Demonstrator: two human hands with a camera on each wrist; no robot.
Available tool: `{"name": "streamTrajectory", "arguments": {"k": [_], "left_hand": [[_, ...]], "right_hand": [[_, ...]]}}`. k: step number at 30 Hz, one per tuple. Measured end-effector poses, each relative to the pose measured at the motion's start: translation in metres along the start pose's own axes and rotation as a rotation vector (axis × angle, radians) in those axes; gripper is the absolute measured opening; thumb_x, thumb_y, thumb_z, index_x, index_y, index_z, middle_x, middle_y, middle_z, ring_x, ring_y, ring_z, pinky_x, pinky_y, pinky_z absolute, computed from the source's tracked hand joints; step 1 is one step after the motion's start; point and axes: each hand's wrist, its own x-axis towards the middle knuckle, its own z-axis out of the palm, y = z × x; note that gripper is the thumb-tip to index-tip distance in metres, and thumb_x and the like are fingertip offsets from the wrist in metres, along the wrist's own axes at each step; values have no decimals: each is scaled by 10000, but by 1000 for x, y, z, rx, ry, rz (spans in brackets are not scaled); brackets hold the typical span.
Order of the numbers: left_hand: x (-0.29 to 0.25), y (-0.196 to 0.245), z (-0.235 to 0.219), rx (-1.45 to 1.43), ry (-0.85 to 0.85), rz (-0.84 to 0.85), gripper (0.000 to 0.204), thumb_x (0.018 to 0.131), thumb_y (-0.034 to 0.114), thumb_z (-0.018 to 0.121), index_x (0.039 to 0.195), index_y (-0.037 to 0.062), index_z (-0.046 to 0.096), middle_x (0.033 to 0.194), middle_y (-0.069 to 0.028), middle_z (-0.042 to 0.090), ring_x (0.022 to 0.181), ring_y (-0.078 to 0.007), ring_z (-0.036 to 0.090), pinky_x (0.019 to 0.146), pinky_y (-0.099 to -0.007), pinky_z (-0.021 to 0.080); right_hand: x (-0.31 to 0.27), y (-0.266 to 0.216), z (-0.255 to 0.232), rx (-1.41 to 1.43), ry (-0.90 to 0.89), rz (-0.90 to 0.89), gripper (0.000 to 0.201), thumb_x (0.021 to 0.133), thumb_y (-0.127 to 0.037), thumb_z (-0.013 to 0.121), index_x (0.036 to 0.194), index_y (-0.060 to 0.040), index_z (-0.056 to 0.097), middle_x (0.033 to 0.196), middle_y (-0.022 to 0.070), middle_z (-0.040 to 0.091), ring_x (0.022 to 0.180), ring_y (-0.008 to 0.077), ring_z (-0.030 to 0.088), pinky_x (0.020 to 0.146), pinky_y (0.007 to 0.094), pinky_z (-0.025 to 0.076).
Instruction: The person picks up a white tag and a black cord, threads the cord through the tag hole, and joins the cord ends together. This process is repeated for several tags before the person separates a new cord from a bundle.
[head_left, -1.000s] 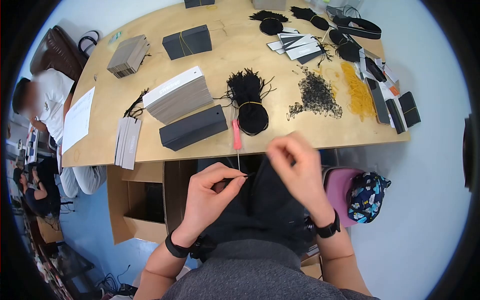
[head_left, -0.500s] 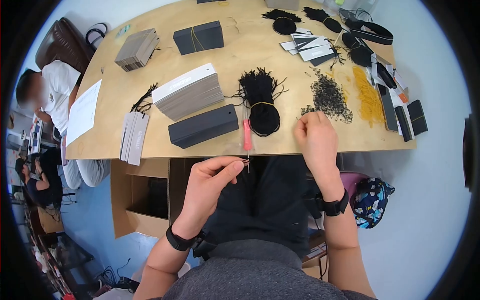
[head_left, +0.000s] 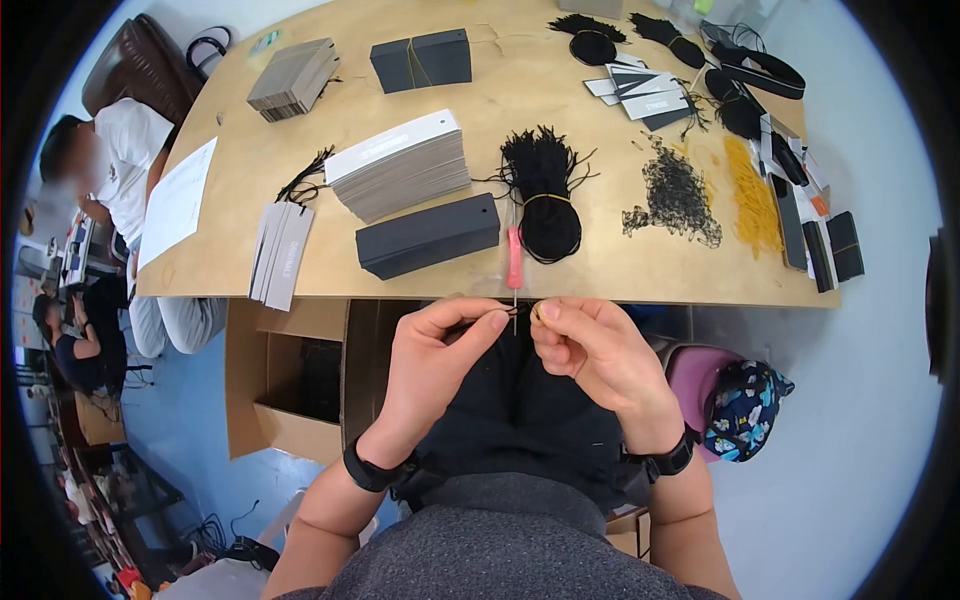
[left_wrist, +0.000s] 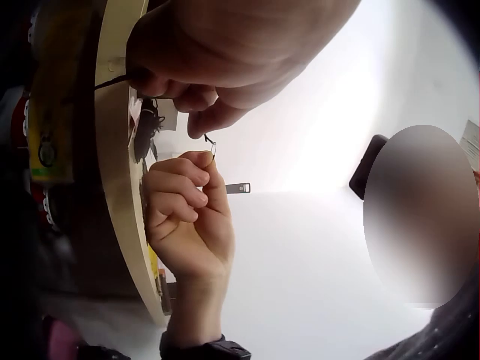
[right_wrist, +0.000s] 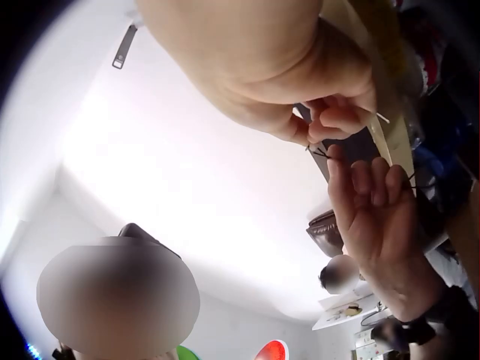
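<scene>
Both hands meet over my lap, just below the table's front edge. My left hand pinches a thin black string between thumb and forefinger. My right hand pinches a small metal pin and holds it up against the left fingertips. A red-handled tool lies at the table edge, its needle hanging down between the two hands. Behind it lie a bundle of black cords and a loose pile of black pins.
On the wooden table lie a black tag stack, a white-topped tag stack, strung tags and yellow pins. An open cardboard box stands under the table. A person sits at the far left.
My right hand reached out to the pin pile on the table, then came back to the left hand with a pin. The left hand stayed put, still pinching the string.
</scene>
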Motion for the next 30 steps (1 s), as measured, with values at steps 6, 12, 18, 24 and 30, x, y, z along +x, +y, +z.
{"name": "streamTrajectory", "arguments": {"k": [6, 12, 18, 24, 30], "left_hand": [[-4, 9, 1, 360, 27, 219, 116, 883, 48, 707, 988, 6, 733, 743, 4, 608, 659, -41, 490, 576, -204, 367], [-6, 9, -2, 414, 30, 273, 121, 870, 33, 712, 986, 12, 739, 723, -4, 594, 648, -51, 483, 553, -217, 353], [-7, 9, -1, 418, 45, 325, 123, 874, 39, 711, 991, 13, 740, 719, -3, 587, 641, -51, 478, 549, -217, 350], [-9, 5, -1, 369, 43, 278, 123, 883, 47, 709, 996, 10, 740, 729, 3, 587, 646, -48, 478, 556, -210, 351], [-9, 1, -3, 203, 28, 172, 122, 893, 61, 704, 992, -6, 734, 756, 8, 602, 682, -36, 489, 594, -198, 359]], "right_hand": [[4, 4, 0, 161, -11, 100, 219, 979, -230, 603, 937, -15, 616, 752, -16, 519, 627, 70, 453, 539, 221, 364], [4, 6, 1, 201, -28, 165, 207, 977, -217, 602, 947, -12, 615, 748, -13, 520, 627, 76, 460, 540, 221, 373], [0, 7, 5, 174, -9, 132, 217, 969, -224, 616, 942, -9, 618, 742, -17, 519, 617, 75, 457, 541, 222, 372], [-1, 9, 10, 112, 38, 89, 235, 960, -246, 633, 928, -13, 625, 723, -24, 515, 603, 67, 446, 536, 222, 358], [-7, 21, 17, -374, 185, -274, 184, 945, -205, 660, 966, -23, 648, 723, -21, 519, 622, 83, 489, 563, 227, 399]]}}
